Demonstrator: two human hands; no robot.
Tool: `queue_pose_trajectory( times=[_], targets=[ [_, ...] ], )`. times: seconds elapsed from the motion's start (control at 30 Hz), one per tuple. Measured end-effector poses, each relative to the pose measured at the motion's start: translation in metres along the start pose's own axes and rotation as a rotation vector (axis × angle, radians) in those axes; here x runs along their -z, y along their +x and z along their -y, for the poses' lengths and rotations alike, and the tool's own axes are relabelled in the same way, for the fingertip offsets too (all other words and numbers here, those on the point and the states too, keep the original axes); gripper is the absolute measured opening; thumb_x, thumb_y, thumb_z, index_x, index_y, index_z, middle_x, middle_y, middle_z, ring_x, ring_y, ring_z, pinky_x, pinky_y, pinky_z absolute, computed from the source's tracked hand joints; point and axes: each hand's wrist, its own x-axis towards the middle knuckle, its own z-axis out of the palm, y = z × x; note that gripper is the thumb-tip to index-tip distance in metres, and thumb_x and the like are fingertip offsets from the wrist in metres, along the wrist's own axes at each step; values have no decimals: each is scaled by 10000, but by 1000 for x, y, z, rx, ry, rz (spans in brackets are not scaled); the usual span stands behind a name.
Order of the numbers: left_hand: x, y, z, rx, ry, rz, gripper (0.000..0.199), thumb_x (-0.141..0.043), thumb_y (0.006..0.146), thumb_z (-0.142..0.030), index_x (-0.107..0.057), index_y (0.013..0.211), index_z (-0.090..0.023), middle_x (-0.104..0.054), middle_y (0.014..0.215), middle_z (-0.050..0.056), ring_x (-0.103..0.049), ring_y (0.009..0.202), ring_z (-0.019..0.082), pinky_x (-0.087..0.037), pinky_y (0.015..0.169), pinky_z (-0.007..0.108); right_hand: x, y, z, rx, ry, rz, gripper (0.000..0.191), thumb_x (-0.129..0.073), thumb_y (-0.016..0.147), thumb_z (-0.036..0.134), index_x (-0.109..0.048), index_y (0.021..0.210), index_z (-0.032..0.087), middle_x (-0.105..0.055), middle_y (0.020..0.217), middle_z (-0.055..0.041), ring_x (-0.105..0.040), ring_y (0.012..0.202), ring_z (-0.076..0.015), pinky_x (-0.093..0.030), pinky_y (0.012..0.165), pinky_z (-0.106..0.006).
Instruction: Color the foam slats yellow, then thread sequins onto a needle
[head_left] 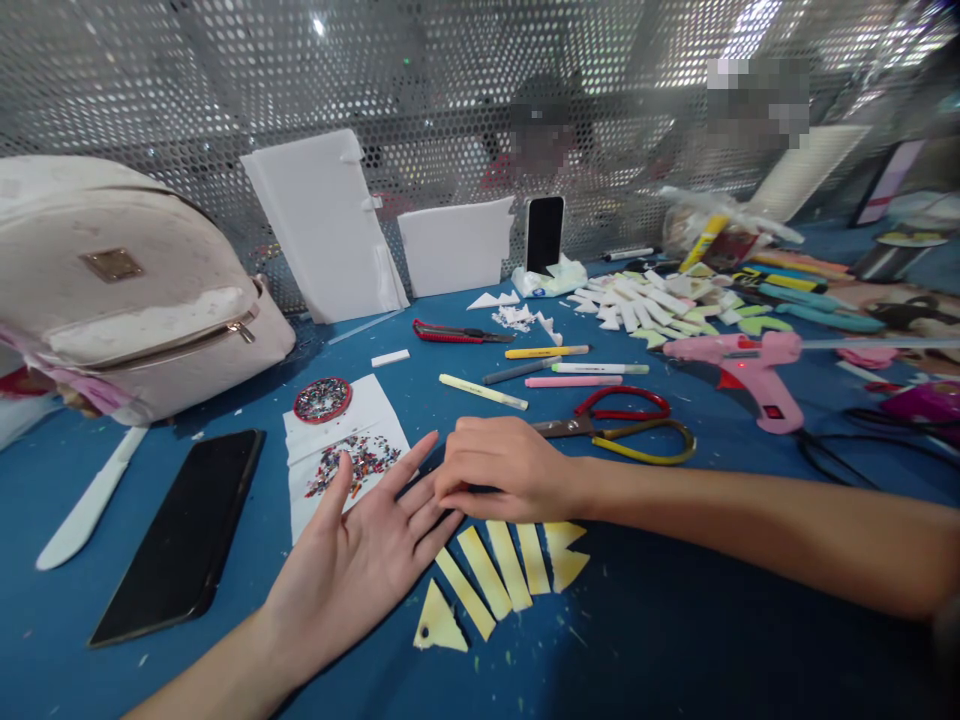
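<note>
Palm up, my left hand [367,550] lies with its fingers spread beside the paper with glitter. My right hand [502,470] is closed, its fingertips over the fingers of my left hand; anything between them is too small to make out. Just below are yellow foam strips [487,572] laid in a row, with a triangular head piece [439,620] bearing a dark eye and a notched tail piece [566,556]. Colourful sequins [358,462] lie on white paper [382,405], and a round red-rimmed dish [322,400] of glitter sits at its top.
Scissors [645,440], several markers [574,382], a red cutter [450,333] and a pink glue gun [750,365] lie beyond my hands. At left are a black phone [180,535], a white knife [94,500] and a backpack [127,290]. White scraps [645,300] are heaped behind.
</note>
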Motion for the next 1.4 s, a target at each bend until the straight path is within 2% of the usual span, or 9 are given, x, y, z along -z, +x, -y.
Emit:
queue_pose_trajectory(
  times=[0.17, 0.63, 0.83, 1.07, 1.4],
  targets=[
    [-2, -1, -1, 10, -16, -1, 688, -307, 1033, -640, -395, 1570, -218, -510, 1557, 122, -467, 1450, 260, -283, 1247, 425, -1, 0, 0, 28, -37, 23, 208, -492, 1051, 264, -617, 918, 166, -674, 855, -48, -520, 776, -164, -437, 751, -296],
    [-4, -3, -1, -21, -40, -1, 742, -351, 990, -705, -384, 1576, -250, -461, 1600, 71, -314, 1535, 238, -219, 1271, 393, -2, 1, 3, -44, -145, 55, 203, -521, 1012, 232, -630, 850, 176, -669, 836, -32, -505, 778, -165, -435, 713, -283],
    [-6, -3, -2, -37, -48, -8, 725, -339, 1004, -687, -380, 1577, -245, -469, 1594, 76, -319, 1534, 225, -214, 1274, 395, 0, 3, 4, -89, -157, 89, 219, -511, 1016, 225, -679, 889, 165, -689, 864, -42, -543, 834, -175, -457, 738, -284],
    [-7, -2, -2, -50, -40, -9, 737, -267, 1016, -688, -373, 1580, -226, -465, 1595, 89, -344, 1523, 222, -215, 1276, 412, 1, 4, 3, -84, -169, 100, 228, -518, 1022, 252, -659, 865, 167, -696, 906, -52, -547, 865, -181, -470, 770, -290],
    [2, -2, 1, -32, -63, 107, 743, -267, 983, -744, -299, 1601, -331, -401, 1638, -21, -189, 1574, 167, -104, 1297, 370, 1, 4, 3, -58, -182, 95, 202, -539, 1019, 239, -685, 897, 170, -693, 915, -43, -533, 864, -177, -453, 762, -288]
  ],
)
